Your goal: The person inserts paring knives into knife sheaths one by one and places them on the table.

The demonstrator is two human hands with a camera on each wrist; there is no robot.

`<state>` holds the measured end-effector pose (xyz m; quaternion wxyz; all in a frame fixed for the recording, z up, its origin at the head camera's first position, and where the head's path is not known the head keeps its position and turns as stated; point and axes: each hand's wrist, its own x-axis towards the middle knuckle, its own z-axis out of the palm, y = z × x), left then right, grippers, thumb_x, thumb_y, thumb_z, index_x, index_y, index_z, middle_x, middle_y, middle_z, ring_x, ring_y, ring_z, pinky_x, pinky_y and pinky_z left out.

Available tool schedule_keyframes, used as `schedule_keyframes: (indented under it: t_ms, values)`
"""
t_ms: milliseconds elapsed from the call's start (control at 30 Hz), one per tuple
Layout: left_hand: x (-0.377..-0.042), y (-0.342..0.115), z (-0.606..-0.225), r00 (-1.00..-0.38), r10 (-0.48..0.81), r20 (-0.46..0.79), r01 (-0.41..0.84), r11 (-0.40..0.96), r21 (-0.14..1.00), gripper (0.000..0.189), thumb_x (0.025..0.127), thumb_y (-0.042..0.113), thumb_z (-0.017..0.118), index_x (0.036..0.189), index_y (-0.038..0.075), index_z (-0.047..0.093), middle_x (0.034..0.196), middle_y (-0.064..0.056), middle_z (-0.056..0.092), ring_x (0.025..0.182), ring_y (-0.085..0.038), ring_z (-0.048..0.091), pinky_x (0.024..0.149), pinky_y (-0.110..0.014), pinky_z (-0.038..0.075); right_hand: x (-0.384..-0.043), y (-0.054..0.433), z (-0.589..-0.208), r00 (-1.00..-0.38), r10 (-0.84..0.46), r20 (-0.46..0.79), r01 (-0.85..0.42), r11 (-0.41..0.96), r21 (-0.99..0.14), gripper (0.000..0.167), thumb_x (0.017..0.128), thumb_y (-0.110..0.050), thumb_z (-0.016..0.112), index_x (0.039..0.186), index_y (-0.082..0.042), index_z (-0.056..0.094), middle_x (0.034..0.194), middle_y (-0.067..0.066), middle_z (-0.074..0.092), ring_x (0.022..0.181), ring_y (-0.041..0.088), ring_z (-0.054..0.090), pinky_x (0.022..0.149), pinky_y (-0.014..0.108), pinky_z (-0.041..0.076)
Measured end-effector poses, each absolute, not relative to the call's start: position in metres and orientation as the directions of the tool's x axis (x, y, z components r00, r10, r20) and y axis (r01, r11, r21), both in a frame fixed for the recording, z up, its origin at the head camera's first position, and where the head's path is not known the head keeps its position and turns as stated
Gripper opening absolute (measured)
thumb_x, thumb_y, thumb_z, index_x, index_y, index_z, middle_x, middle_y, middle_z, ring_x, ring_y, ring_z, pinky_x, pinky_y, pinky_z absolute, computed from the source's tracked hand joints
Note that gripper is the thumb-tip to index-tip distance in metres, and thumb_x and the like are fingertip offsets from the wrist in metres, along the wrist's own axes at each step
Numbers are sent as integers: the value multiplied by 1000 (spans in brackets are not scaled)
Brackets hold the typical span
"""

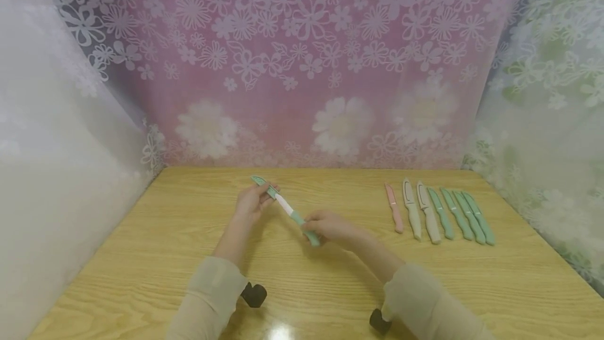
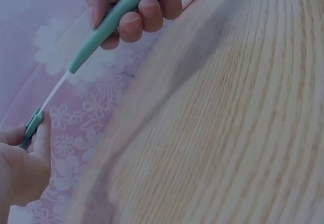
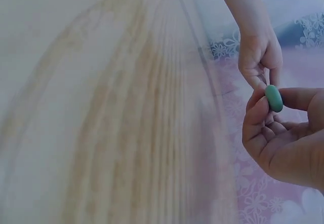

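Left of the table's middle, my left hand (image 1: 250,202) pinches a green blade sheath (image 1: 258,180) between thumb and fingers. My right hand (image 1: 332,224) grips the green handle (image 1: 297,218) of a knife. Between the two hands a stretch of white blade (image 1: 283,204) shows, its tip end hidden in the sheath. Sheath and knife form one slanting line above the table. In the left wrist view, the right fingers curl round the handle (image 2: 109,24), and the thin blade (image 2: 54,90) enters the sheath (image 2: 33,124). The right wrist view shows the handle's rounded butt (image 3: 274,98) end-on.
On the right of the wooden table (image 1: 141,256) lies a row of sheathed knives: a pink knife (image 1: 394,209), two cream ones, the first cream knife (image 1: 412,210) beside it, and several green knives (image 1: 455,214). A flowered pink curtain (image 1: 283,119) hangs behind the table.
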<state>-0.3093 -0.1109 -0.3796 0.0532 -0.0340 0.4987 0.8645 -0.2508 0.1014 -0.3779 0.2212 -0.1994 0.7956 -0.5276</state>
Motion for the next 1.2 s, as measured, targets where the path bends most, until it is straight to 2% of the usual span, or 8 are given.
schedule_keyframes:
  t_ms: [133,267,367,500,600,800,967,1200]
  values:
    - [-307,-109,-380,-990,66,-124,-140,-509,849,32,96,4,47,123,-13,45,128,-27,48,118,-33,49,91,-29,49,-248,94,-382,-829,-544,-126,-83,343,-936,32,95,-18,47,99,13,55,79,13,58,67,14,52,63,25,48]
    - [-301,-109,-377,-988,99,-114,-150,-542,827,33,96,4,47,124,-13,43,128,-26,48,121,-33,46,97,-33,45,-245,89,-385,-852,-518,-81,-120,344,-931,39,98,-22,42,106,14,53,73,9,54,63,14,47,58,21,44]
    - [-296,-108,-373,-986,133,-98,-157,-575,803,33,97,3,46,125,-14,42,131,-26,46,125,-35,41,97,-32,45,-244,87,-385,-870,-491,-48,-143,344,-928,42,98,-23,38,111,15,51,67,6,50,58,12,42,54,19,39]
    - [-293,-108,-369,-984,167,-69,-154,-575,804,34,97,3,44,126,-14,41,133,-26,44,127,-35,39,94,-30,47,-244,87,-384,-878,-478,-14,-164,328,-930,41,99,-22,36,109,16,50,61,1,46,52,11,37,48,17,34]
    - [-295,-106,-369,-984,162,-72,-152,-570,808,32,97,3,44,124,-14,43,130,-25,47,123,-33,45,92,-28,48,-244,88,-383,-878,-479,7,-183,321,-929,40,99,-21,36,106,16,50,60,1,46,51,10,37,47,16,34]
    - [-303,-101,-376,-988,110,-108,-152,-568,809,28,96,4,48,118,-12,48,110,-19,61,106,-26,59,86,-27,51,-242,87,-379,-890,-456,-5,-167,336,-927,38,99,-19,37,105,16,51,59,0,45,49,10,36,44,16,31]
    - [-304,-100,-379,-989,97,-113,-148,-576,804,27,95,4,50,117,-12,50,103,-16,64,102,-26,61,86,-28,52,-242,87,-379,-894,-448,-6,-162,336,-928,38,99,-19,37,105,15,51,58,0,45,48,10,36,44,16,31]
    - [-304,-97,-380,-988,103,-117,-155,-577,802,27,95,4,49,116,-12,51,102,-17,65,100,-25,63,86,-27,52,-243,88,-382,-896,-444,5,-170,332,-928,36,99,-18,37,104,15,50,57,-1,44,47,9,35,42,14,30]
